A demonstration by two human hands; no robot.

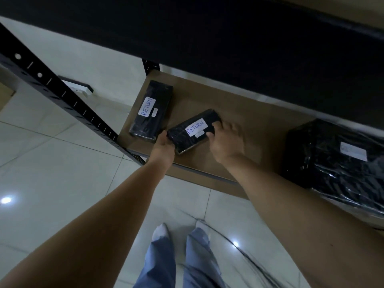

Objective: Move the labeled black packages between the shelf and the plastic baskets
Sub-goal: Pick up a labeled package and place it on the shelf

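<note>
Black plastic-wrapped package with a white "RETURN" label [192, 130] lies tilted on the brown shelf board [239, 113], gripped at both ends by the left hand [163, 148] and right hand [225, 142]. Just beside it lies a second labeled black package [150, 111]; a large black wrapped bundle [332, 161] sits well apart.

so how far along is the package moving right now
Done: hard to say, since no baskets show in this view. In hand: the left hand and right hand both grip one RETURN package on the shelf board. Left: a second RETURN package lies beside it, untouched, and a larger wrapped package sits to the right.
</note>
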